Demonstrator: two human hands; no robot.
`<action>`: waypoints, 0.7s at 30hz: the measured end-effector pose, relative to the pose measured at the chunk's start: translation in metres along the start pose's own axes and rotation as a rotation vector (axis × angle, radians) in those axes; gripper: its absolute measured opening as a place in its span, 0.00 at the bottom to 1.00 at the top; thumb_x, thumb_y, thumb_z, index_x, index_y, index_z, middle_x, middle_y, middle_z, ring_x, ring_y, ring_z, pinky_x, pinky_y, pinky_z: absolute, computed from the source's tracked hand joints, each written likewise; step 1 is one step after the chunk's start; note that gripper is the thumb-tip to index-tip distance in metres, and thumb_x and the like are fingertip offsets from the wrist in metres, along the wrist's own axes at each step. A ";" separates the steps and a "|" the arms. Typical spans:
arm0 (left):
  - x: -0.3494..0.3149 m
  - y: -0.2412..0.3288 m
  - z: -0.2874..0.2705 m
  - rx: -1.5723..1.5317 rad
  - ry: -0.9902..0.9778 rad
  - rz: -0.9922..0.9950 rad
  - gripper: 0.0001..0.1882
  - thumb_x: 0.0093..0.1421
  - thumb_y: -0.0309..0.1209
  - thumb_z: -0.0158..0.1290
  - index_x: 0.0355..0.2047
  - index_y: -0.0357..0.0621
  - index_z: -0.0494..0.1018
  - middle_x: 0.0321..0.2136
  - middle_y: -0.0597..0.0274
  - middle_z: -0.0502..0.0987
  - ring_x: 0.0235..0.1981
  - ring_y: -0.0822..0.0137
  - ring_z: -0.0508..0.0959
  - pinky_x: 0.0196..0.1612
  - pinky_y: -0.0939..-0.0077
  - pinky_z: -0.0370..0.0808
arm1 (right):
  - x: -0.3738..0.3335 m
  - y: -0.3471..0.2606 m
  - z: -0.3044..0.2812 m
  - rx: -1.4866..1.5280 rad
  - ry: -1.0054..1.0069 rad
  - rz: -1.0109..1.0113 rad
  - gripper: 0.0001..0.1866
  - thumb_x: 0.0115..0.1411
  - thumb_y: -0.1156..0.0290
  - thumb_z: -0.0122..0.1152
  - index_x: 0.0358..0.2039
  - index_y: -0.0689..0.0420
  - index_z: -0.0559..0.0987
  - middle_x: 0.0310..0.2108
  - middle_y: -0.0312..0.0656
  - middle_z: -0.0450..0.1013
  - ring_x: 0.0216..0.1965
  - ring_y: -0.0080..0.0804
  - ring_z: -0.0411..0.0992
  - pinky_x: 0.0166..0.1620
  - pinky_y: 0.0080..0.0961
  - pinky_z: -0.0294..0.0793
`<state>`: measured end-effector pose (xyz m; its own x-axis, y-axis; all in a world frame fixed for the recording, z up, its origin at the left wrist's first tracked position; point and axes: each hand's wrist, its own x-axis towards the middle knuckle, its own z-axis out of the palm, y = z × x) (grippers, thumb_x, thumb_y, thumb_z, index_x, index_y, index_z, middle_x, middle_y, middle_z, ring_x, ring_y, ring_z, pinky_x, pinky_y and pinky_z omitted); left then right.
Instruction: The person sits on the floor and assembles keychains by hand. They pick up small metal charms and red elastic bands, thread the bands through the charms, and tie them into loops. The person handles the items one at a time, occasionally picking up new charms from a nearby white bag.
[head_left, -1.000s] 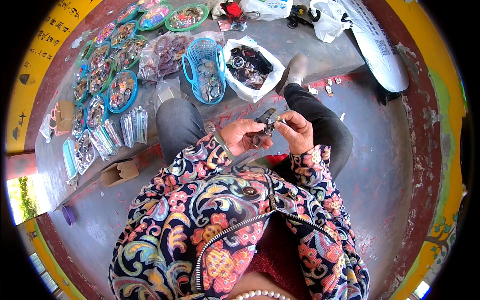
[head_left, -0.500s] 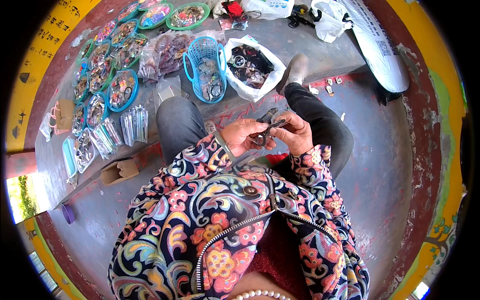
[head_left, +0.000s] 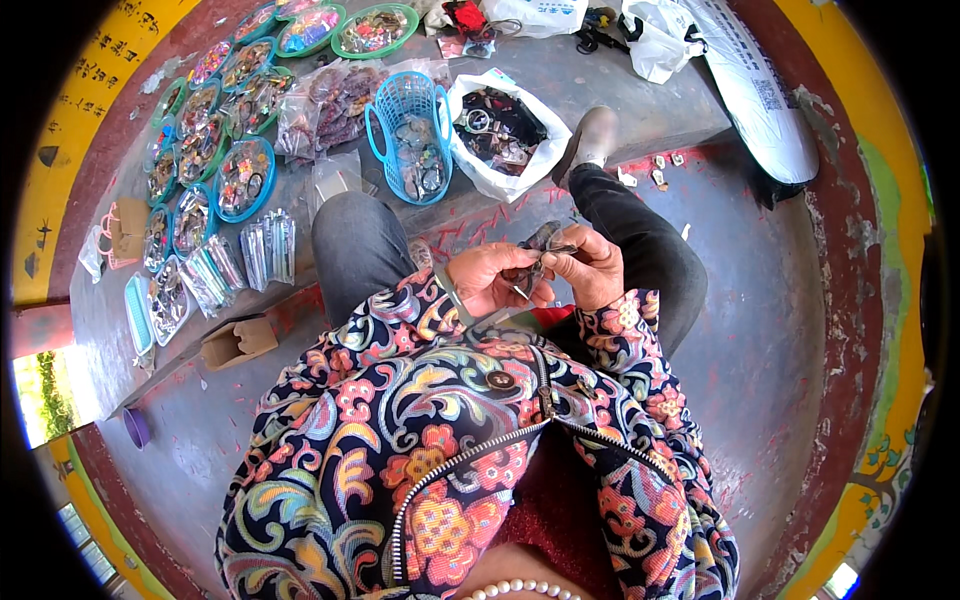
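Observation:
Between my knees, my left hand (head_left: 488, 278) and my right hand (head_left: 594, 270) meet around a small dark, crumpled item (head_left: 543, 238). It looks thin and partly see-through, but its kind is unclear. Thumb and fingers of my right hand pinch its right side. My left fingers curl round the lower part, where a thin pale tip shows below them. Ahead of my hands stands a white plastic bag (head_left: 548, 165) filled with dark small goods. Left of that bag is a blue handled plastic basket (head_left: 384, 115) holding small packaged items.
On the raised ledge at left sit several round baskets, one with a blue rim (head_left: 221, 205), full of small goods. Clear-wrapped bundles (head_left: 268, 250) lie near them. A cardboard box (head_left: 238, 343) and a purple cup (head_left: 136, 427) are lower left. A silvery sheet (head_left: 770, 120) lies far right.
The dark item has turned in my fingers, and more of it now stands above them. A pale tip shows beneath my left fingers. My arms stay nearly in place.

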<state>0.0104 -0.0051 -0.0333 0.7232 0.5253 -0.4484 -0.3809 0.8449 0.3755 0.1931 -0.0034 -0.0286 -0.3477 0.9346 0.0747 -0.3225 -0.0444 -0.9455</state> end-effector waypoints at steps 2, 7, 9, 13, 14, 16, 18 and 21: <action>0.001 -0.002 0.001 0.006 0.045 0.054 0.14 0.58 0.35 0.46 0.36 0.36 0.70 0.27 0.52 0.76 0.30 0.61 0.77 0.36 0.71 0.73 | 0.000 0.001 0.000 -0.015 0.052 0.019 0.05 0.49 0.82 0.58 0.26 0.61 0.71 0.25 0.36 0.69 0.26 0.22 0.69 0.31 0.18 0.68; 0.005 -0.001 -0.006 0.266 0.135 0.329 0.13 0.58 0.35 0.46 0.36 0.37 0.70 0.28 0.58 0.76 0.30 0.68 0.76 0.34 0.78 0.72 | 0.008 -0.002 0.004 0.068 0.088 0.133 0.08 0.50 0.80 0.59 0.32 0.63 0.72 0.26 0.36 0.71 0.28 0.23 0.70 0.33 0.19 0.69; 0.002 0.002 -0.002 0.376 0.211 0.405 0.12 0.59 0.33 0.46 0.38 0.37 0.70 0.29 0.60 0.76 0.30 0.72 0.76 0.33 0.81 0.71 | 0.009 -0.008 0.007 0.004 0.118 0.145 0.09 0.51 0.73 0.59 0.32 0.63 0.73 0.26 0.35 0.71 0.27 0.21 0.69 0.33 0.18 0.68; 0.004 -0.003 0.001 0.563 0.236 0.508 0.12 0.58 0.32 0.47 0.38 0.36 0.71 0.29 0.61 0.76 0.28 0.75 0.75 0.32 0.83 0.70 | 0.008 0.004 -0.002 -0.116 0.215 0.209 0.09 0.52 0.68 0.59 0.28 0.61 0.75 0.24 0.33 0.71 0.27 0.19 0.67 0.32 0.16 0.64; 0.004 -0.005 0.001 0.570 0.228 0.506 0.12 0.58 0.32 0.48 0.37 0.37 0.72 0.28 0.62 0.76 0.27 0.76 0.74 0.31 0.84 0.69 | 0.007 0.005 -0.004 -0.123 0.212 0.212 0.10 0.53 0.67 0.58 0.27 0.61 0.75 0.23 0.33 0.71 0.26 0.19 0.66 0.31 0.16 0.64; 0.006 -0.007 -0.002 0.582 0.207 0.491 0.11 0.57 0.32 0.49 0.36 0.37 0.73 0.27 0.63 0.76 0.27 0.77 0.73 0.30 0.84 0.69 | 0.007 0.010 -0.008 -0.086 0.217 0.224 0.10 0.53 0.66 0.58 0.25 0.61 0.76 0.22 0.33 0.71 0.26 0.19 0.66 0.30 0.16 0.63; 0.006 -0.007 -0.005 0.588 0.178 0.464 0.11 0.57 0.32 0.49 0.35 0.37 0.73 0.27 0.62 0.76 0.27 0.76 0.73 0.31 0.84 0.68 | 0.007 0.013 -0.012 0.000 0.235 0.244 0.09 0.53 0.67 0.59 0.24 0.60 0.76 0.21 0.34 0.71 0.25 0.19 0.66 0.30 0.16 0.63; 0.004 -0.004 -0.003 0.451 0.096 0.391 0.11 0.56 0.32 0.50 0.35 0.37 0.73 0.27 0.61 0.77 0.27 0.76 0.73 0.31 0.83 0.68 | 0.005 0.014 -0.012 0.198 0.224 0.310 0.08 0.52 0.69 0.59 0.24 0.60 0.76 0.21 0.34 0.71 0.24 0.19 0.66 0.30 0.16 0.64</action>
<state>0.0130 -0.0057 -0.0391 0.5156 0.8128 -0.2710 -0.3113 0.4724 0.8246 0.1978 0.0049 -0.0454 -0.2619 0.9189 -0.2951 -0.4029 -0.3820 -0.8317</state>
